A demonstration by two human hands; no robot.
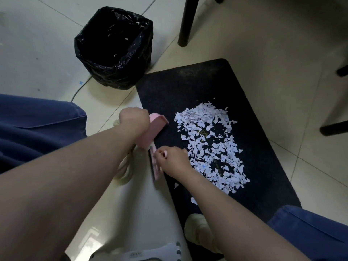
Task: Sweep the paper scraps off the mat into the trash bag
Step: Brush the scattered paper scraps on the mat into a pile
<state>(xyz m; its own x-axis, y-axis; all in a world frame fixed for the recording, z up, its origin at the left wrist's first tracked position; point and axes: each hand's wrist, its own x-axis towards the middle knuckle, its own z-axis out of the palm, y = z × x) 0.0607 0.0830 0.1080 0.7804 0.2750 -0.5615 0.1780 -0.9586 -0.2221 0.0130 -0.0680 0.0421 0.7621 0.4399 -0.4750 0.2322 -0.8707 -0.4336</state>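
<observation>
We see torn white paper scraps (209,146) heaped on the black floor mat (188,81), just right of both hands. The left hand (134,121) grips a pink plastic dustpan (151,131) and the right hand (172,161) pinches a small pink brush (154,166) (black plastic trash bag (113,48) stands beyond).

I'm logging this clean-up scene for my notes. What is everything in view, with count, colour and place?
trash bag: one, black, open, on the floor beyond the mat's far left corner
mat: one, black, on the tiled floor
paper scraps: many, white, spread over the mat's middle, a few strays nearer
dustpan: one, pink, at the mat's left edge
brush: one, pink, dark bristles, blurred, beside the dustpan
furniture legs: four, black, top and right edge
cable: one, pale, on the floor by the bag
shoe: one, beige, at the mat's near end
trousers: blue, lower left and lower right
left hand: grips the dustpan
right hand: grips the brush
</observation>
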